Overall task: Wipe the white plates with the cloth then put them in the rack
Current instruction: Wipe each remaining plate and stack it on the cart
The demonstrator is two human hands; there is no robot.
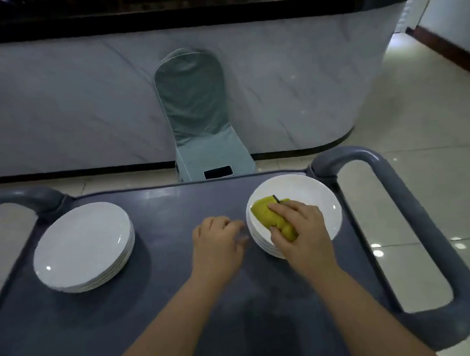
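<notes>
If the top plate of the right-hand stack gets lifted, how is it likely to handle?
The top plate looks like glazed white ceramic, so probably rigid, fairly heavy and breakable if dropped. Its glossy surface suggests it could slip in the fingers. It lies flat on the right stack, so the left hand may need to get under its rim.

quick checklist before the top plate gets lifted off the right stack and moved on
1. Cloth in hand: ok. The right hand grips the yellow cloth on the right stack of plates.
2. Top plate wiped all over: cannot tell.
3. Free hand ready to lift: ok. The left hand is empty, beside the stack's rim.
4. Rack in sight: not ok. No rack shows in the head view.
5. Left stack of plates steady: ok. It sits flat on the grey cart.
6. Room on the cart between the stacks: ok.
</notes>
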